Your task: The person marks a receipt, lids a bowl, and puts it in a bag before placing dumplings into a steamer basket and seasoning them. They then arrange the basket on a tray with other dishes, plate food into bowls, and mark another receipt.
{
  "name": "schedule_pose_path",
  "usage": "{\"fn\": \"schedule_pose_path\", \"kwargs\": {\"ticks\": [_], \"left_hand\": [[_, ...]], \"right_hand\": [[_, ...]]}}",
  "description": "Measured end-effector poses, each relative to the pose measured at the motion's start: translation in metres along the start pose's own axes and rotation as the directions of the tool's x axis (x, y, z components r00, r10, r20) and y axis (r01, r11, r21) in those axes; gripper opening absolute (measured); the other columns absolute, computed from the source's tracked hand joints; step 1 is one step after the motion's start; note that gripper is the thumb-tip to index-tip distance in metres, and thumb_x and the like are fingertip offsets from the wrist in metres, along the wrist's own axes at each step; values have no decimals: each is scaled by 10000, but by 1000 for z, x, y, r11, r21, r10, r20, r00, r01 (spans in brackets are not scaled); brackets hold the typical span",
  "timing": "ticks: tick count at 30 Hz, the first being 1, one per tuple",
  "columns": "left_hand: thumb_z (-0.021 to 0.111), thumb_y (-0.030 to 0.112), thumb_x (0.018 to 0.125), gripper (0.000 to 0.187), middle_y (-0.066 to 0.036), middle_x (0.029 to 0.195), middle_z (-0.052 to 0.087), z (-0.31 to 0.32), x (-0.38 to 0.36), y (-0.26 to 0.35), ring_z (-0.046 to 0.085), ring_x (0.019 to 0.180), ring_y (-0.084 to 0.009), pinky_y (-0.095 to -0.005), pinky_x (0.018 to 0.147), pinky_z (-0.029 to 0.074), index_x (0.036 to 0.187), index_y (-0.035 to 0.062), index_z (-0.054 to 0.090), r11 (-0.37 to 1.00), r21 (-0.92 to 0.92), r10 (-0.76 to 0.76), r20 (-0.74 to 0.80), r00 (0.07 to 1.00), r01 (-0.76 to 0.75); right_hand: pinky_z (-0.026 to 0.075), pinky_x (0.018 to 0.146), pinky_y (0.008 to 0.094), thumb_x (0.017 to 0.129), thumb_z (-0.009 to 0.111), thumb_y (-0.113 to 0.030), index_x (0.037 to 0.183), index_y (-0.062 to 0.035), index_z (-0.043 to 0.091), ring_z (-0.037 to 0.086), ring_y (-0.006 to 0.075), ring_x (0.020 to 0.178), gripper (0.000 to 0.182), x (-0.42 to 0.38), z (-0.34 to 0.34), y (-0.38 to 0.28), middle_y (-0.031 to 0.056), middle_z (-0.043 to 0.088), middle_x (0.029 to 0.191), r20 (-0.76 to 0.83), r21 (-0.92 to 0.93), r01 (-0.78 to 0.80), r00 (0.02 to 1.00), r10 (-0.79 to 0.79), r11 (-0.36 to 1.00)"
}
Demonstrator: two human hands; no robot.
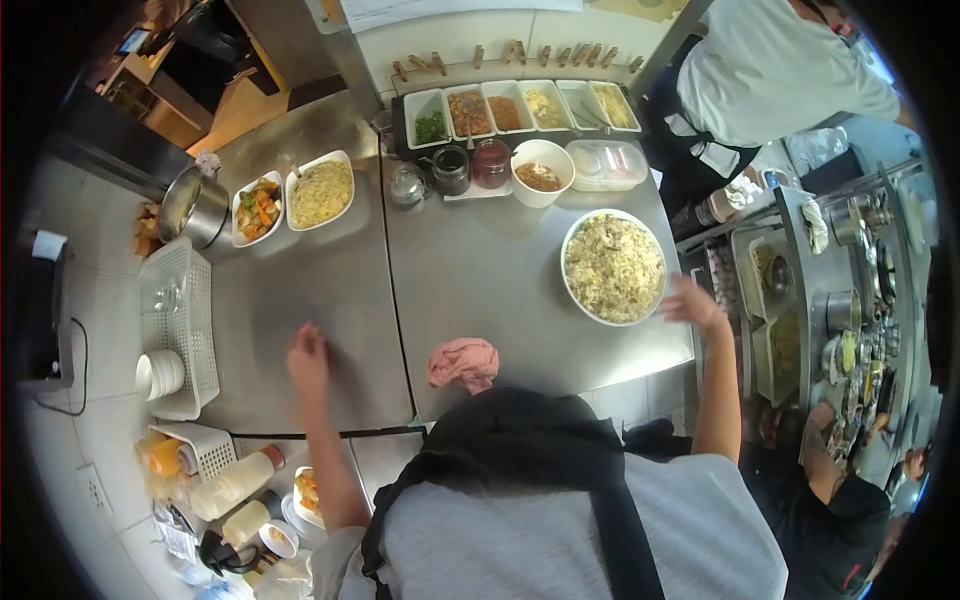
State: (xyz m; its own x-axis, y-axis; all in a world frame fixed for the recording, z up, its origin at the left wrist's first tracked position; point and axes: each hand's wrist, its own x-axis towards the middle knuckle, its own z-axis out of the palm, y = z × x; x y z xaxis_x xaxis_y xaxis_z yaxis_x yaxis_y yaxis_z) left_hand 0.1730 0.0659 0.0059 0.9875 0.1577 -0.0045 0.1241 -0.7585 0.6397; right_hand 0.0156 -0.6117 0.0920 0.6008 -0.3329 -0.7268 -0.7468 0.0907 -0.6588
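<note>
My right hand (692, 304) is at the right rim of a large white bowl (568, 285) heaped with fried rice (613, 265). Its fingers are apart and nothing shows in them. Over the left part of the steel counter (300, 270), my left hand (308, 352) has its fingers curled in, with nothing visible in them. A crumpled pink cloth (464, 363) lies near the front edge, between my two hands.
Behind the bowl stand a sauce tub (541, 173), a lidded plastic box (608, 165), jars (491, 163) and a topping rack (400, 125). Two filled dishes (320, 190), a pot (194, 207) and a white basket (200, 330) are left. Co-workers (780, 75) are at the right.
</note>
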Motion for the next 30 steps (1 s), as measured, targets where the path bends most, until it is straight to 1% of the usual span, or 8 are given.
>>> {"fn": "schedule_pose_path", "kwargs": {"ticks": [2,7,8,9,11,18,24,30], "left_hand": [[659,131,846,324,-55,877,652,35,-13,39,582,699,-91,-252,592,476,1156,45,621,966,-138,215,-42,976,-218],[594,179,839,171,-35,720,615,71,-48,187,568,637,-132,-294,585,473,921,49,670,839,-446,-97,438,894,310],[598,203,832,176,-122,853,649,148,-39,131,623,771,-249,-381,697,499,904,58,668,904,-287,360,109,926,-318],[604,257,841,253,-193,1039,622,162,-29,130,596,953,-345,-453,839,471,986,57,661,921,-60,382,341,859,-386],[581,266,874,373,-198,1111,582,139,-46,157,543,1048,-362,-455,928,422,1186,62,577,867,-266,454,77,888,-420],[598,213,839,446,-152,1188,547,74,-127,131,512,1090,-339,-427,905,441,1257,78,522,908,-235,401,250,882,-346],[607,272,861,224,-127,1037,623,38,-146,129,599,945,-296,-386,781,474,1007,109,657,963,-148,249,183,951,-223],[589,222,865,146,-108,844,662,-145,-139,141,635,768,-292,-372,652,503,864,109,680,992,90,118,-333,935,-94]], "right_hand": [[549,816,452,945,464,-258,1428,-124,193,656,337,905,570,-20,41,3,214,558,1183,298,85,54,951,-77,995],[507,857,474,971,376,-227,1345,17,384,553,324,1114,446,47,25,79,170,506,1297,415,385,174,845,-338,906],[514,850,442,968,378,-254,1268,51,445,597,309,1046,433,35,40,72,192,563,1204,307,450,238,864,-400,861],[537,776,391,970,391,-305,1263,47,454,619,272,1008,462,46,44,71,180,578,1187,292,414,267,866,-405,870],[544,681,335,944,449,-209,1250,38,469,638,238,930,394,11,69,48,157,609,1130,168,525,229,916,-363,820],[536,660,307,890,532,-127,1218,34,506,639,212,879,366,-24,168,-11,138,626,1095,409,378,227,829,-382,898],[557,675,394,823,521,-90,1205,36,476,642,286,863,404,14,313,-37,171,618,1077,714,295,224,594,-371,929],[576,747,489,791,474,-98,1287,0,339,635,392,918,523,36,495,-67,226,572,1140,891,235,-46,410,-196,971]]}}
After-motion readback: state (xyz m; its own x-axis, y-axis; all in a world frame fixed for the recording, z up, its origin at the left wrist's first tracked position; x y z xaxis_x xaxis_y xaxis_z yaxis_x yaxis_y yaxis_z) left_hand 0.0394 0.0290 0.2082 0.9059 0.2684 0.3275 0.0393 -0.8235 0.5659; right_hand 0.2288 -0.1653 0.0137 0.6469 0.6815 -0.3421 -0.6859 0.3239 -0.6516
